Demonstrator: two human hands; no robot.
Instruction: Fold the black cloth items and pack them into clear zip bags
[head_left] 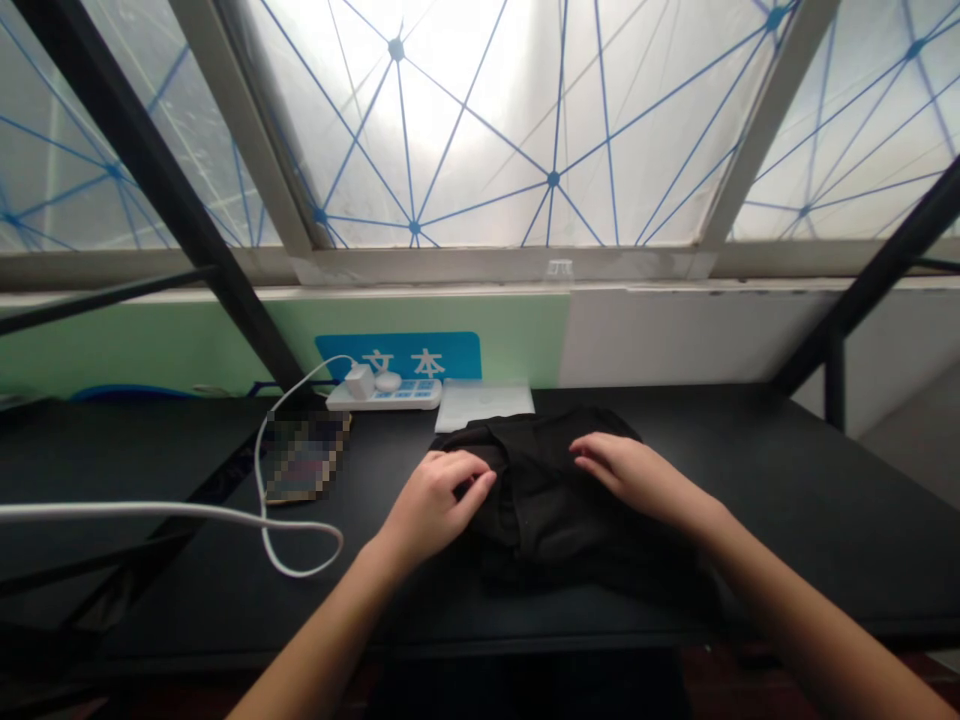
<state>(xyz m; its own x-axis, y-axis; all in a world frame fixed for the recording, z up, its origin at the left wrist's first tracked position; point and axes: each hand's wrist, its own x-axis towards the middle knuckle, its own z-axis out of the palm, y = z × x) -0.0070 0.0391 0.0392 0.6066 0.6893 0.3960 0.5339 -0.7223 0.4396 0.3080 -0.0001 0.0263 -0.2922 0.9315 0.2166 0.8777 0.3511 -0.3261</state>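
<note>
A black cloth garment [540, 500] lies in loose folds on the black table in front of me; its exact kind does not show. My left hand [442, 500] is over its left side, fingers curved and the thumb slightly apart from the index finger, with no cloth visible between them. Over the upper right part is my right hand [619, 465], its fingers bent toward the left and a small gap between thumb and fingertips. Whether the fingertips touch the fabric is hard to tell.
Behind the garment lies a flat white item [484, 402], partly covered. A white power strip [386, 395] with a plugged-in charger [360, 381] stands by the wall. A white cable [300, 573] loops on the left, near a blurred-out flat object [307, 458]. Black metal bars [847, 300] flank the table [825, 520].
</note>
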